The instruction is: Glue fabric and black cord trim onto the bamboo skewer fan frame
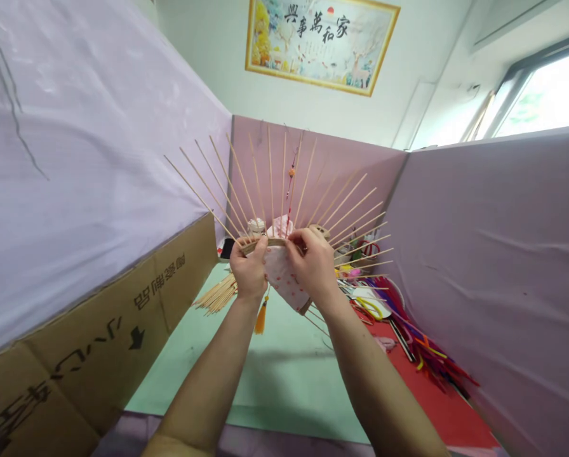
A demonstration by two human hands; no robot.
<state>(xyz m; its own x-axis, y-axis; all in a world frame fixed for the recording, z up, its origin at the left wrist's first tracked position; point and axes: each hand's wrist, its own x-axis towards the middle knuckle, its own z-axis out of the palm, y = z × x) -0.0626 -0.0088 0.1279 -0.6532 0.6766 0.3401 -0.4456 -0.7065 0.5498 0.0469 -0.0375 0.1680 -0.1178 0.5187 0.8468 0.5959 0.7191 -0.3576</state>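
A curved wooden rim (277, 242) is held up in front of me, with thin bamboo sticks (270, 171) fanning out from it. White cloth with red dots (284, 279) hangs inside the rim. My left hand (249, 270) is closed on the rim's left part, thumb on the near side. My right hand (314, 263) pinches the rim right of its middle, fingers bent; whether a smaller piece lies between them is hidden. An orange tassel (261, 317) hangs below the left hand.
Loose bamboo sticks (218, 295) lie on the pale green tabletop (284, 381). A cardboard box (136, 311) stands at left. Colourful pipe cleaners (422, 349) and a red sheet (422, 397) lie at right. Purple-pink partitions (494, 266) enclose the table. A beaded cord (291, 172) hangs at the back.
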